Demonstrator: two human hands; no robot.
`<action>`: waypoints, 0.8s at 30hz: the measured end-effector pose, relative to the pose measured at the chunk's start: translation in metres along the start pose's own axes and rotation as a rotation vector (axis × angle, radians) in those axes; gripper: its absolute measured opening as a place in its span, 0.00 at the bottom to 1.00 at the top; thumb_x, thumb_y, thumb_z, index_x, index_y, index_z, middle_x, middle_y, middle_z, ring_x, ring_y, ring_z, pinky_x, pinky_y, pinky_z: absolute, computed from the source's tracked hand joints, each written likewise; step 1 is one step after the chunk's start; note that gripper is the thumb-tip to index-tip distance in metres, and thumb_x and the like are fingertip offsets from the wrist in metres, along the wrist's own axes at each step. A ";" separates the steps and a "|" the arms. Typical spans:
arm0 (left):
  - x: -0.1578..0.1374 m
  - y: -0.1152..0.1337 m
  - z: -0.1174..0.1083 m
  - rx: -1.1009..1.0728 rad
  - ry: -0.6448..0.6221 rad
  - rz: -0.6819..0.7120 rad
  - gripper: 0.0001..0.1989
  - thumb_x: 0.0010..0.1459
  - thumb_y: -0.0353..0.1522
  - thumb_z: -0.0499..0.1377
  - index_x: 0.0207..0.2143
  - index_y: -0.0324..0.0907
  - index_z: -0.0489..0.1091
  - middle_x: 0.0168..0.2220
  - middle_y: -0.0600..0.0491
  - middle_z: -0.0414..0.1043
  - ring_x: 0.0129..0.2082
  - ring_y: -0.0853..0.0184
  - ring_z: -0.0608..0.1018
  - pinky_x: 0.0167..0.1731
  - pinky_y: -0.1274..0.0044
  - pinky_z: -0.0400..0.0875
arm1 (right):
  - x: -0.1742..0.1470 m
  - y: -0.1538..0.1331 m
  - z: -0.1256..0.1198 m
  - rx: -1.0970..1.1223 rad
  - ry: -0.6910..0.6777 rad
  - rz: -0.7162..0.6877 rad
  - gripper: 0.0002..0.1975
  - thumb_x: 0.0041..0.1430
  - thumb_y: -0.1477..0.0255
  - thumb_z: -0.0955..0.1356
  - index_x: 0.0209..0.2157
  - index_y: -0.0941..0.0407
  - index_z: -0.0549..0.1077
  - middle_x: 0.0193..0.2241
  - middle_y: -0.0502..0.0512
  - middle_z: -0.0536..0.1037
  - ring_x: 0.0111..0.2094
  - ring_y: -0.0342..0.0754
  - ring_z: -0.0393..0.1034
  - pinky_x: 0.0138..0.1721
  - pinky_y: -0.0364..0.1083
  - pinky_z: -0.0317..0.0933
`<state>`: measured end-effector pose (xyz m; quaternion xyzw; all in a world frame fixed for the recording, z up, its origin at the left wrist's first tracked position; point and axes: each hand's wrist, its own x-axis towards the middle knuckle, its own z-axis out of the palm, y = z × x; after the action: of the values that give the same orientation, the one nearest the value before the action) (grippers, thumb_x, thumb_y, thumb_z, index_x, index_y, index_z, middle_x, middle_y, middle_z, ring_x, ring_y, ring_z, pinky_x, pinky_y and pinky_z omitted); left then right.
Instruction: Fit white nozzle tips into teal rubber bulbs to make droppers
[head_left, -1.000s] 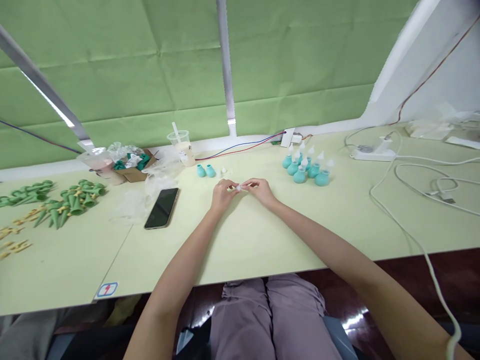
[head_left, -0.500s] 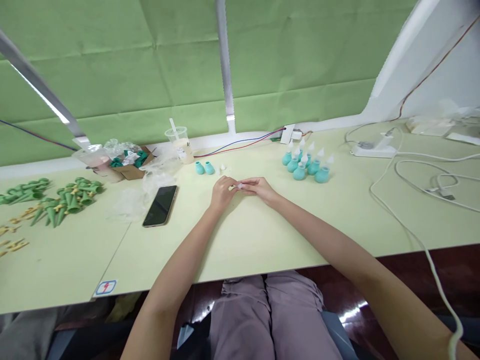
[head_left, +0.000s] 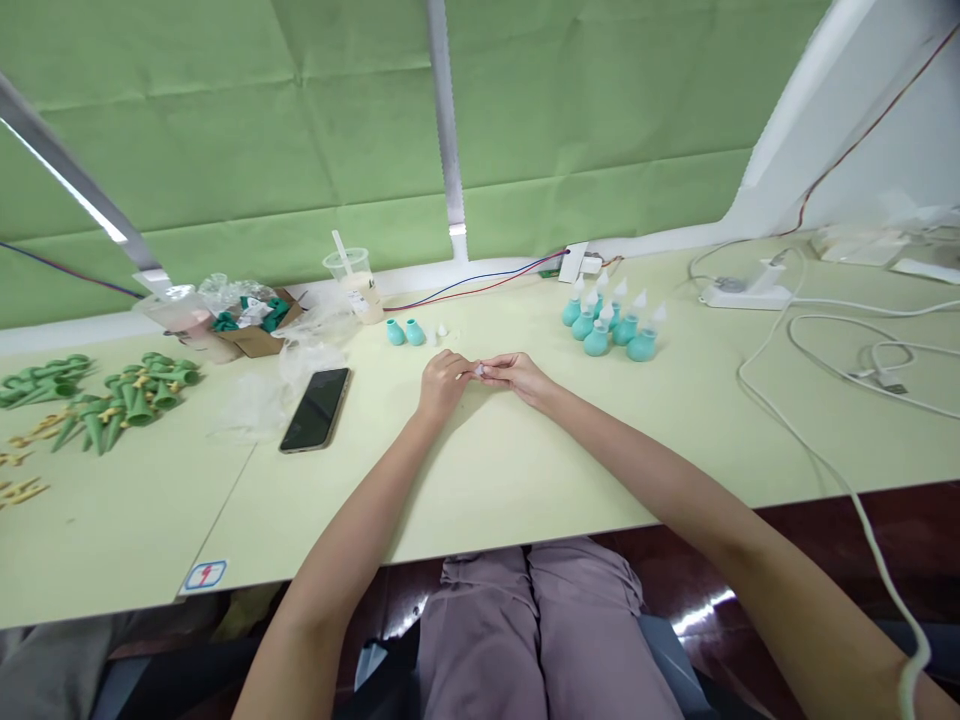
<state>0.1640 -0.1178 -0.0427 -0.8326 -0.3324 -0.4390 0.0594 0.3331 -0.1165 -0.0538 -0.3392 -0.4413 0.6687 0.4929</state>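
Slightly shifted hands (head_left: 442,384) (head_left: 523,379), small whitish piece (head_left: 480,370) between

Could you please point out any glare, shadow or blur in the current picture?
Head view: glare streaks the dark floor; soft shadow lies beside the left forearm; the whitish piece between left hand and right hand is too small and soft to make out.

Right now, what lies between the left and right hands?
A small whitish piece, pinched by the left hand and right hand; the head view shows it, details unclear.
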 end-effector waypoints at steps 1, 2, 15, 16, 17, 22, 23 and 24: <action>0.000 0.001 0.000 0.000 -0.002 -0.004 0.09 0.58 0.32 0.55 0.26 0.42 0.72 0.25 0.52 0.73 0.26 0.69 0.69 0.29 0.75 0.64 | 0.000 0.000 0.000 0.001 0.007 0.000 0.18 0.27 0.67 0.79 0.26 0.57 0.78 0.28 0.53 0.80 0.31 0.46 0.75 0.43 0.47 0.68; 0.000 0.001 0.000 0.001 -0.003 -0.009 0.10 0.58 0.32 0.55 0.26 0.42 0.72 0.24 0.52 0.73 0.25 0.69 0.68 0.28 0.75 0.64 | 0.000 0.000 0.001 0.000 0.013 0.000 0.18 0.26 0.67 0.79 0.25 0.57 0.78 0.28 0.53 0.80 0.31 0.46 0.75 0.43 0.47 0.68; -0.002 0.002 0.002 0.043 0.031 0.069 0.11 0.60 0.32 0.53 0.27 0.41 0.72 0.24 0.52 0.72 0.25 0.70 0.67 0.27 0.77 0.63 | -0.003 -0.004 0.003 -0.034 0.000 -0.022 0.18 0.26 0.67 0.79 0.24 0.58 0.77 0.25 0.52 0.79 0.29 0.45 0.74 0.41 0.48 0.68; -0.002 0.002 0.002 0.044 0.037 0.076 0.11 0.60 0.32 0.53 0.27 0.41 0.72 0.23 0.52 0.72 0.25 0.70 0.67 0.27 0.77 0.63 | -0.003 -0.004 0.003 -0.031 -0.002 -0.023 0.18 0.26 0.67 0.79 0.24 0.58 0.77 0.25 0.53 0.79 0.29 0.45 0.74 0.41 0.48 0.68; -0.002 0.002 0.002 0.044 0.039 0.082 0.11 0.60 0.32 0.53 0.28 0.41 0.72 0.24 0.52 0.72 0.25 0.70 0.68 0.27 0.77 0.63 | -0.003 -0.004 0.003 -0.032 -0.005 -0.025 0.18 0.25 0.67 0.79 0.24 0.58 0.77 0.25 0.53 0.79 0.29 0.45 0.74 0.41 0.48 0.68; 0.000 0.003 0.000 0.034 0.052 0.048 0.11 0.59 0.32 0.53 0.28 0.42 0.73 0.24 0.52 0.72 0.25 0.69 0.69 0.28 0.76 0.65 | -0.004 -0.005 0.008 -0.036 0.015 -0.065 0.18 0.27 0.66 0.78 0.24 0.57 0.78 0.26 0.52 0.79 0.29 0.45 0.74 0.42 0.48 0.68; 0.000 0.003 0.000 0.023 0.074 0.023 0.10 0.59 0.32 0.54 0.28 0.42 0.73 0.24 0.52 0.72 0.26 0.69 0.69 0.29 0.76 0.65 | -0.004 -0.006 0.009 -0.029 0.023 -0.081 0.18 0.27 0.65 0.78 0.25 0.57 0.78 0.27 0.52 0.80 0.30 0.45 0.74 0.42 0.48 0.68; 0.001 0.003 -0.001 0.011 0.097 -0.003 0.09 0.59 0.31 0.54 0.28 0.42 0.73 0.24 0.52 0.73 0.26 0.69 0.70 0.29 0.75 0.65 | -0.004 -0.007 0.010 -0.023 0.029 -0.094 0.18 0.28 0.65 0.78 0.25 0.57 0.78 0.28 0.52 0.80 0.31 0.45 0.74 0.43 0.47 0.68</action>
<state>0.1658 -0.1203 -0.0408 -0.8096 -0.3329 -0.4769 0.0792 0.3275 -0.1225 -0.0436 -0.3335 -0.4570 0.6348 0.5262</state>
